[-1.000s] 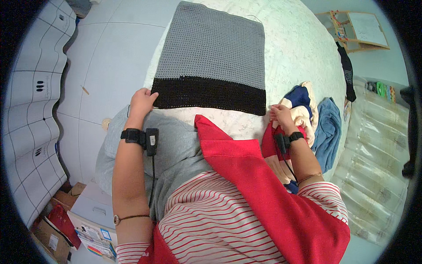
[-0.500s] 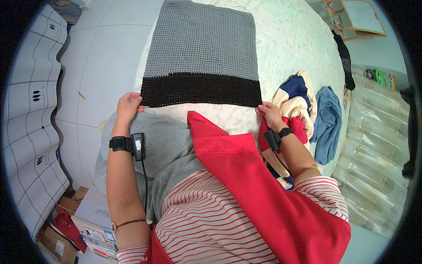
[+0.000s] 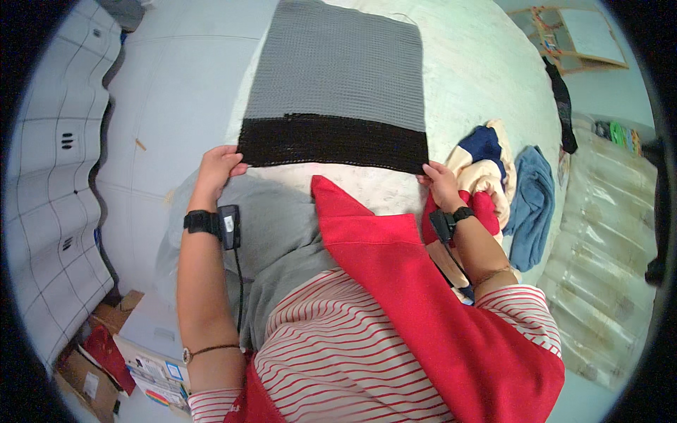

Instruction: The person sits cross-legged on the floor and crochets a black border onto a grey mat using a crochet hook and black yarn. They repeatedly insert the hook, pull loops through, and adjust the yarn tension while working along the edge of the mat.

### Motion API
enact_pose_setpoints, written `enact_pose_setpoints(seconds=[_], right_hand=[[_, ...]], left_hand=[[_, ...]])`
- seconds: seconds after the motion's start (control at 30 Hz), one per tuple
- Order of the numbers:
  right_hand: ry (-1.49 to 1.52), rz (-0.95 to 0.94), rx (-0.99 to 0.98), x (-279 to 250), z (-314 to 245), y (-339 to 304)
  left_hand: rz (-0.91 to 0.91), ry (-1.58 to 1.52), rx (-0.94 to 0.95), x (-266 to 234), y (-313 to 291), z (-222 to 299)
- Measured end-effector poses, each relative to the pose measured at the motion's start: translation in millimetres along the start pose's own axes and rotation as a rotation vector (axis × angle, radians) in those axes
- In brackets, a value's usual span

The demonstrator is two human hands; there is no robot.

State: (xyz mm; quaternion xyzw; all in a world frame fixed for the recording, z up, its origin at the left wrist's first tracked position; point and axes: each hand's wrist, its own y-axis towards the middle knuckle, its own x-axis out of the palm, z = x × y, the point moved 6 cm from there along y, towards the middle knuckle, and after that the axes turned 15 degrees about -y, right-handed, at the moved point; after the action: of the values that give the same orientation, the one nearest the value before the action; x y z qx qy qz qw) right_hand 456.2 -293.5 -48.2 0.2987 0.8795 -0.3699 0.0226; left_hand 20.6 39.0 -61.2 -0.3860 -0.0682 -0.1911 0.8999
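Observation:
A rectangular crocheted piece (image 3: 338,70), grey with a black band along its near edge, is spread out on the pale flowered bedsheet (image 3: 486,77). My left hand (image 3: 221,169) pinches its near left corner between thumb and fingers. At the near right corner, my right hand (image 3: 440,185) grips the black edge the same way. Between the two hands the near edge runs nearly straight. The far edge reaches the top of the view. Both wrists wear black straps with small devices and cables.
Beside my right forearm lie a crumpled cream, navy and red garment (image 3: 486,176) and a folded blue cloth (image 3: 530,204). Grey fabric (image 3: 275,225) covers my lap side. Cardboard boxes (image 3: 88,377) stand at lower left. A checked curtain (image 3: 63,176) hangs left; a clear ribbed plastic sheet (image 3: 585,261) is right.
The view has shifted slightly, so everything sits a little further right. Both hands keep their hold on the crocheted piece's near corners, which still lies spread out.

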Motion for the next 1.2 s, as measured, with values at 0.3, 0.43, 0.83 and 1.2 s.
enact_pose_setpoints(seconds=[0.3,0.43,0.83,1.2], right_hand=[[-0.792,0.553,-0.141,-10.4,-34.0,-11.8],[-0.635,0.406,-0.515,44.5,-93.3,-12.7],[-1.212,-0.691,-1.198,348.3,-170.3,-58.9],[-1.241,-0.703,-1.152,352.7,-165.7,-52.7]], left_hand=[[-0.051,-0.088,0.013,-5.5,-12.2,4.1],[-0.11,-0.139,0.008,-5.3,-8.7,-3.7],[-0.176,-0.147,0.065,-10.7,0.3,-13.0],[-0.18,0.286,0.056,6.2,-3.3,-3.0]])
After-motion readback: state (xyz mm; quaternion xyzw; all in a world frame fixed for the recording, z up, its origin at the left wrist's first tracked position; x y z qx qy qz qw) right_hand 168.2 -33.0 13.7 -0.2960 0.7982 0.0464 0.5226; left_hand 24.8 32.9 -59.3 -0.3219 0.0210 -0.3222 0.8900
